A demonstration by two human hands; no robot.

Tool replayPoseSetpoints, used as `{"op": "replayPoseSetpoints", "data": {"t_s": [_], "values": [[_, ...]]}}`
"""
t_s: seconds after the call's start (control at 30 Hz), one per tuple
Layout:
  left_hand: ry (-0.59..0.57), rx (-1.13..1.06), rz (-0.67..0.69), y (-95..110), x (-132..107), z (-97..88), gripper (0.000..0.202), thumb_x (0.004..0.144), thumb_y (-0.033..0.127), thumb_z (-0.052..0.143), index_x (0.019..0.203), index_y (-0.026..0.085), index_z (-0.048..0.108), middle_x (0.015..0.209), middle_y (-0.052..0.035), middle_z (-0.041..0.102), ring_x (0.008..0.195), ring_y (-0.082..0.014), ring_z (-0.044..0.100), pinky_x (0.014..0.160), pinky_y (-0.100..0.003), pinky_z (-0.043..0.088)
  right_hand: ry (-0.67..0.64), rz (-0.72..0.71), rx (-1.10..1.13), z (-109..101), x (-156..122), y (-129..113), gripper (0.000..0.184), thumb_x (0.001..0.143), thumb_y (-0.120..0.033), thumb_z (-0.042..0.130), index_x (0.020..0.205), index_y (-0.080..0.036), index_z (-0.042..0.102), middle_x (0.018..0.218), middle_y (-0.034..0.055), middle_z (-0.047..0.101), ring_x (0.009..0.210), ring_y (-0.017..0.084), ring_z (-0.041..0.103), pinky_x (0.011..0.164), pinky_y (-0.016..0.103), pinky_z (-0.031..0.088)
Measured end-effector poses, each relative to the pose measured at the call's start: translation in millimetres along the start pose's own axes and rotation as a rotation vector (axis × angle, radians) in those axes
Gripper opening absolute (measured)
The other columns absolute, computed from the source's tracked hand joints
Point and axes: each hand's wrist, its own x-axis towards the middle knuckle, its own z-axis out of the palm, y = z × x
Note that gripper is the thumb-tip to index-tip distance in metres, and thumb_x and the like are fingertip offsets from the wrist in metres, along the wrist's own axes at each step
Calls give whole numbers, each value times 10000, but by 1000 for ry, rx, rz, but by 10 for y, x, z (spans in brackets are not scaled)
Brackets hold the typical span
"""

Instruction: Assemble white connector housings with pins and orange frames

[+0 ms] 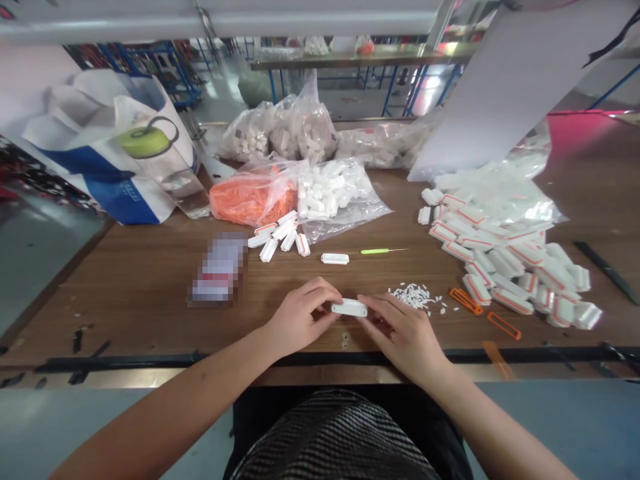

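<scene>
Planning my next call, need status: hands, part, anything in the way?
Left hand, right hand holding opposite ends of white plastic casing. No orange showing on it. Small white pegs heaped by right hand, not blocking.

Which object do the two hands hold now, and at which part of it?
A white plastic piece: the left hand grips its left end, the right hand its right end.

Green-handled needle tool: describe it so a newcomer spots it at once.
On the brown tabletop, look just beyond the left hand and right hand, which hold a white casing. Right of a lone white casing lies the needle tool, its thin tip pointing right. Its yellow-green handle sets it apart from both white casings and the small white pegs.
</scene>
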Motion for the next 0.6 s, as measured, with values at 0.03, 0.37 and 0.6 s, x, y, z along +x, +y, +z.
{"op": "replayPoseSetpoints", "data": {"t_s": [0.03,0.37,0.6], "values": [[32,7,11,0,-9,8,151,891,130,584,1024,200,596,965,-42,642,824,-122,642,642,-220,594,12,-15,-15,5,-4,-7,219,921,-173,538,1077,-177,691,938,86,747,654,137,682,600,269,574],[71,57,99,2,-44,15,369,904,142,609,1256,212,526,1098,-72,639,954,-146,658,758,-253,611,126,-136,-146,40,-22,-2,236,908,-109,541,1074,-200,682,933,72,766,762,152,731,652,255,594],[-18,229,15,-65,9,13,138,909,246,621,1032,191,650,888,-28,666,802,-155,634,729,-307,552,122,-26,-166,-2,-52,41,214,902,-199,590,1092,-178,687,999,91,743,857,183,713,735,305,587]]}}
